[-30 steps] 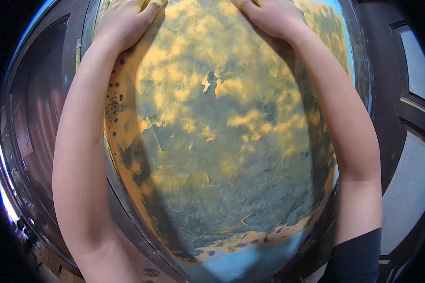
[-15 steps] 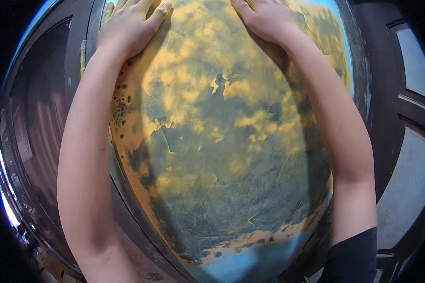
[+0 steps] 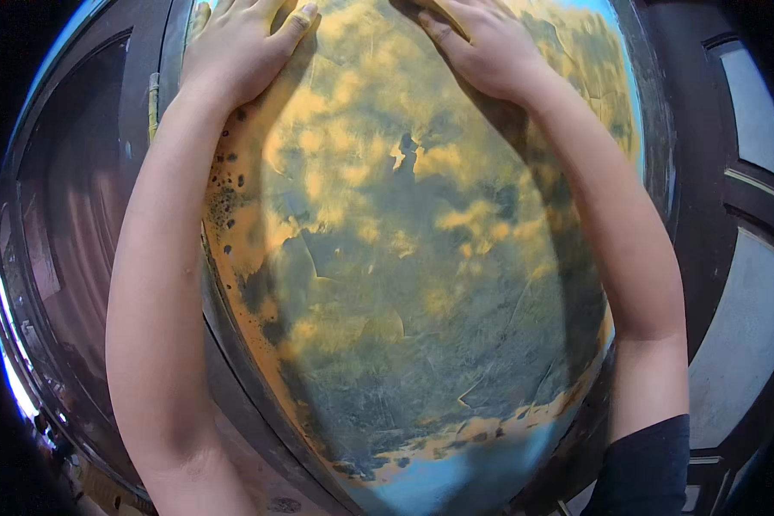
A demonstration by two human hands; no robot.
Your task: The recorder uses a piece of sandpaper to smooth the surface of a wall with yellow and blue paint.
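At the left, a dark wooden frame (image 3: 86,224) curves along the edge of a large panel (image 3: 404,284), mottled yellow and grey-blue, which fills the middle of the view. The left hand (image 3: 236,47) lies open and flat on the panel's far left part, fingers spread. The right hand (image 3: 482,47) also lies open, palm down, on its far right part. At the right stands a dark door (image 3: 740,258) with pale panes.

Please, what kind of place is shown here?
Probably a workshop or a doorway under repair. Both hands, left hand and right hand, press on a worn blue and yellow painted panel beside a dark wooden frame and a panelled door.
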